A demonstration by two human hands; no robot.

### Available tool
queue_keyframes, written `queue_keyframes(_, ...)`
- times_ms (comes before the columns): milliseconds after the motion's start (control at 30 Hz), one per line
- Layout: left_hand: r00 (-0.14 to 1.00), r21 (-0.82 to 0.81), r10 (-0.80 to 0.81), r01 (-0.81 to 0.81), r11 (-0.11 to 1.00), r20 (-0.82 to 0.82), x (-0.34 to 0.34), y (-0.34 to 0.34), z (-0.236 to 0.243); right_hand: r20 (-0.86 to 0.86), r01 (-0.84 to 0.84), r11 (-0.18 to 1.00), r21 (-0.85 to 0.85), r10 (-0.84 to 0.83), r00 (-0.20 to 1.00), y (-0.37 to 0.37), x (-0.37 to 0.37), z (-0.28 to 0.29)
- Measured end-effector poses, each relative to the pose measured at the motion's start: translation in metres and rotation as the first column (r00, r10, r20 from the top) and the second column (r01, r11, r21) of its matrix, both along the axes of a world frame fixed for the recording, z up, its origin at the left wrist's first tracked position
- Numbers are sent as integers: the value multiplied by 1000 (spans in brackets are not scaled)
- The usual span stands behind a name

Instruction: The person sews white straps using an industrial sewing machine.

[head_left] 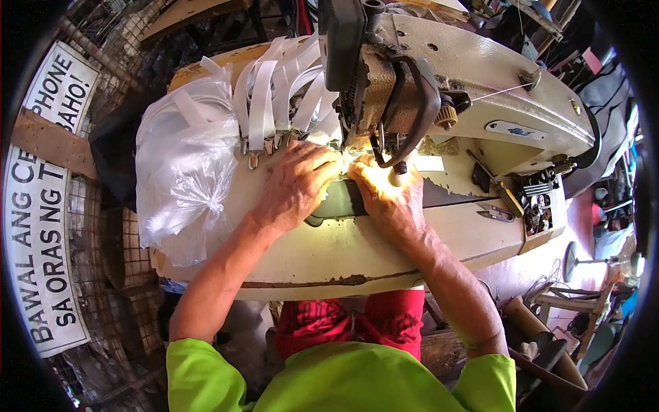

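My left hand (302, 182) and my right hand (388, 192) meet under the lamp-lit needle area of a worn cream sewing machine (480, 62). Both have curled fingers pressed at a pale piece (344, 159), probably white strap, washed out by glare. Behind my left hand, several white straps (264, 103) with metal clips (255, 147) lie bunched on the machine bed (261, 268). A small white strip (429, 163) lies right of the needle area. The tips of my fingers are partly hidden in the bright light and behind machine parts.
A knotted clear bag of white material (185, 178) sits at the left. Scissors or snips (495, 211) and a tray of small tools (539, 216) lie at the right. A wire grid with signboards (48, 261) stands left. A fan (604, 261) stands beyond the table at right.
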State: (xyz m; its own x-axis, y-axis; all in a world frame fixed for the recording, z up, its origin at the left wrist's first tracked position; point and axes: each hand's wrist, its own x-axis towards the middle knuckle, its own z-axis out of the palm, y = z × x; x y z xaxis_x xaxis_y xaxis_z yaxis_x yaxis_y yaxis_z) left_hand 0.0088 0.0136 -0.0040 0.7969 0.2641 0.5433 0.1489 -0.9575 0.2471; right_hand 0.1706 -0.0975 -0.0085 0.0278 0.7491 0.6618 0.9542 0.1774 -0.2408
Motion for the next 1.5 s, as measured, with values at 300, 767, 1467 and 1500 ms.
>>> queue_keyframes(300, 998, 32, 16, -18, 999, 60, 3, -3, -1, 31, 31, 995, -96, -28, 999, -5, 5, -4)
queue_keyframes(767, 999, 2, 28, -28, 1000, 23, 4, 1, -5, 19, 740, 663, 114, -746, 665, -134, 116, -6)
queue_keyframes(1467, 998, 21, 20, -21, 1000, 54, 3, -1, -9, 235, 759, 596, 262, -802, 549, -126, 98, 6)
queue_keyframes(1500, 998, 14, 24, -25, 1000, 66, 4, -1, -9, 97, 602, 743, 292, -649, 754, -116, 84, 9)
